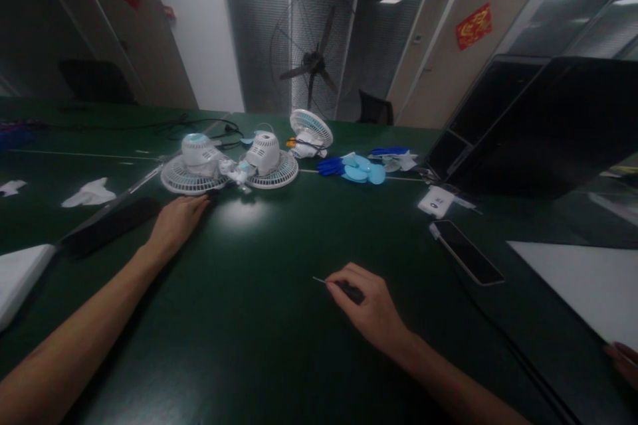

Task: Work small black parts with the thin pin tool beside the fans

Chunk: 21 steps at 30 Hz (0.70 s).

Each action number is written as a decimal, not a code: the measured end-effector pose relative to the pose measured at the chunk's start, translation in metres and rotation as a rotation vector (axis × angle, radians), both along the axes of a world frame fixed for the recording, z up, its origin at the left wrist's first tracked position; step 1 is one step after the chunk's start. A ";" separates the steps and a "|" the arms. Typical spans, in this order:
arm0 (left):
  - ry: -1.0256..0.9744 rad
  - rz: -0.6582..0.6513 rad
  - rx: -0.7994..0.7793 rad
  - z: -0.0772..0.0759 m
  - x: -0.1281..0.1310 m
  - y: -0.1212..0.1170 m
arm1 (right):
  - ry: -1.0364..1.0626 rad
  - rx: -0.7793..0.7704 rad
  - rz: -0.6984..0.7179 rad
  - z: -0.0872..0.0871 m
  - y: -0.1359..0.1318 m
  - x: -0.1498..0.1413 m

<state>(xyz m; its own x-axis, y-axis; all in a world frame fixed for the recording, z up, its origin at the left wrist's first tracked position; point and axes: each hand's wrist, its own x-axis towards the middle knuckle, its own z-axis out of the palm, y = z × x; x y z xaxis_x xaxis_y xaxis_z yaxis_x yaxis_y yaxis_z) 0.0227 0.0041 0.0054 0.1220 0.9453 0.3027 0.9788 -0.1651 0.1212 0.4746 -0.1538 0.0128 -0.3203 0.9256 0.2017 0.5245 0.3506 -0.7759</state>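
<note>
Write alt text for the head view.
The right hand holds a thin, dark-handled tool over a green table; the left hand is near a white fan lying face-down. Two more fans and a phone are also on the table.

And it's an office we're in: long green table (239, 332) up near, dark monitors (543, 126) looming right, chairs (375, 108) lining the far side, and behind them glass walls (256, 26) with blinds, a pale door (466, 70) far right!
</note>
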 end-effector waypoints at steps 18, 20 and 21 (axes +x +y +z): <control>-0.546 0.166 -0.102 -0.003 -0.020 0.010 | -0.008 -0.008 0.000 0.003 0.001 -0.002; -0.534 0.155 -0.098 -0.004 -0.020 0.011 | -0.012 -0.002 0.001 0.003 0.001 -0.001; -0.523 0.146 -0.103 -0.004 -0.019 0.010 | -0.014 -0.004 0.003 0.003 0.001 -0.001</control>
<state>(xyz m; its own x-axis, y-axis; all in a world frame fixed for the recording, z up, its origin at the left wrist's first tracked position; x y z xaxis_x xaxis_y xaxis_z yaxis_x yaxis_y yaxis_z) 0.0038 0.0143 0.0012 -0.1541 0.9690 0.1932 0.7959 0.0058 0.6055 0.4738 -0.1531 0.0159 -0.3263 0.9253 0.1932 0.5340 0.3491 -0.7701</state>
